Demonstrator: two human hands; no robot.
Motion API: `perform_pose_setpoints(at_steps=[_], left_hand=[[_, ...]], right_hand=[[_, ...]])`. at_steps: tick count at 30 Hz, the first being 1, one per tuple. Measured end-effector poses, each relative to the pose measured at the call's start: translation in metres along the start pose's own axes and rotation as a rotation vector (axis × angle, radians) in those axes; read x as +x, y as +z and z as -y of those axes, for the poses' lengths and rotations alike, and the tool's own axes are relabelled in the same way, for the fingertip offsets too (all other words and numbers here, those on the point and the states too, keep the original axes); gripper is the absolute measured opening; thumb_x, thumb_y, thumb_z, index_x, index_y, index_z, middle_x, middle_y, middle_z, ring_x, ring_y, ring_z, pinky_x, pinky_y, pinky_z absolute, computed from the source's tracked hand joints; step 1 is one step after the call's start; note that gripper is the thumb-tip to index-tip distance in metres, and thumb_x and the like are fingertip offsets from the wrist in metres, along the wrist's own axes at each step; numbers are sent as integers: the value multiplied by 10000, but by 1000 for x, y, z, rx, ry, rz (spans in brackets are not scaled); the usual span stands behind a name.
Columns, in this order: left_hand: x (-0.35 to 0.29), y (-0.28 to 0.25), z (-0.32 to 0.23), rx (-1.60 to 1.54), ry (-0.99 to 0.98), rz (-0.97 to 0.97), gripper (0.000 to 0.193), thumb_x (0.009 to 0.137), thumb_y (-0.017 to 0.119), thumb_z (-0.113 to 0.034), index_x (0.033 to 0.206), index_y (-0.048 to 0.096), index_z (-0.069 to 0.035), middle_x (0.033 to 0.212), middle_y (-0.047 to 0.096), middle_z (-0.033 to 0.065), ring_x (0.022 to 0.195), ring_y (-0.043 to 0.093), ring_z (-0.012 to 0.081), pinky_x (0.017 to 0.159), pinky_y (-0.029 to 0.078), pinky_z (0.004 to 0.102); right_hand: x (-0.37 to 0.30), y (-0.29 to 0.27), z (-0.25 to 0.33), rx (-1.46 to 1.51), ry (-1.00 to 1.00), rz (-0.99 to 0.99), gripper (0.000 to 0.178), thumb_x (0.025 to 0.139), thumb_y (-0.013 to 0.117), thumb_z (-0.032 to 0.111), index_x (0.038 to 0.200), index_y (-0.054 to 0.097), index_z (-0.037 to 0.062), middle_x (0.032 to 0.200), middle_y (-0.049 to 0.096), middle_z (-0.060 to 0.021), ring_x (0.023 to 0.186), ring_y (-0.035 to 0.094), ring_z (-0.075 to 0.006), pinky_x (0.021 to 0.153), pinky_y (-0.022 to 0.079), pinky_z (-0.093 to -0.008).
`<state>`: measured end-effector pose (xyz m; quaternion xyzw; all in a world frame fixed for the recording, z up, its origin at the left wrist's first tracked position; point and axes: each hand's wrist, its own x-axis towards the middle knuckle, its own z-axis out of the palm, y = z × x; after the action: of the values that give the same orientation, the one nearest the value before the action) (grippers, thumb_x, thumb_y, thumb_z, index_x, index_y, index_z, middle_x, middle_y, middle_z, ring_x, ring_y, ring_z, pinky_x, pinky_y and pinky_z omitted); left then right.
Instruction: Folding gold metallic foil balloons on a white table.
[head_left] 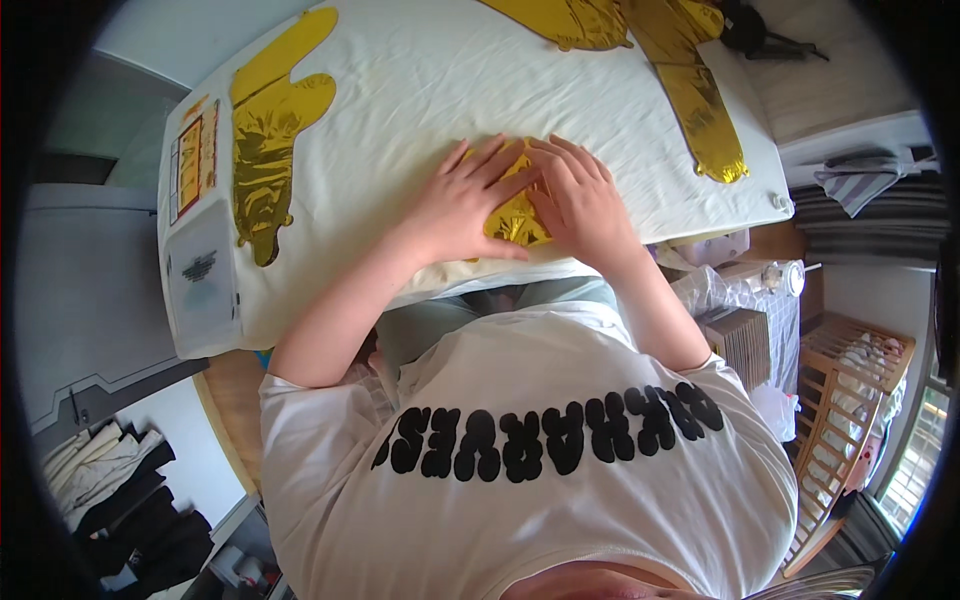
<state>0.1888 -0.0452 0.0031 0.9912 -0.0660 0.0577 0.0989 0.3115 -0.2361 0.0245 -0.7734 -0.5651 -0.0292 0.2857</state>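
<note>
A folded piece of shiny gold foil balloon [516, 218] lies flat on the white-covered table [385, 120], close to the edge in front of me. My left hand [462, 203] presses on its left side, palm down with the fingers spread. From the other side, my right hand [582, 198] rests on the foil, fingers stretched out and thumb apart. Both hands cover much of the foil, so its full outline is hidden. Other flat gold foil balloons lie farther off: one at the left [265, 150], one at the far middle [580, 22] and a long one at the right [700, 105].
A printed card [194, 160] and a translucent flat case [204, 280] lie along the table's left edge. A black object [745, 30] sits at the far right. Beyond the right side stand a stack of cardboard [740, 342] and a wooden crib [835, 390].
</note>
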Motion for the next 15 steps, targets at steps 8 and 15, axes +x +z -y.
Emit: perform_pose_setpoints(at_steps=[8, 15], left_hand=[[-3, 8, 10, -230, 65, -222, 801, 851, 697, -674, 1272, 418, -52, 1641, 335, 218, 1538, 298, 402, 1242, 232, 604], [-39, 1, -17, -41, -256, -236, 728, 929, 690, -527, 1389, 499, 4, 1584, 429, 213, 1482, 401, 372, 1198, 310, 593]], right_hand=[[8, 3, -6, 3, 14, 98, 505, 965, 662, 269, 1420, 532, 91, 1505, 537, -102, 1432, 459, -327, 1212, 322, -542], [9, 8, -9, -110, -30, 137, 586, 929, 708, 405, 1402, 562, 92, 1535, 513, -79, 1445, 431, -336, 1218, 304, -550]])
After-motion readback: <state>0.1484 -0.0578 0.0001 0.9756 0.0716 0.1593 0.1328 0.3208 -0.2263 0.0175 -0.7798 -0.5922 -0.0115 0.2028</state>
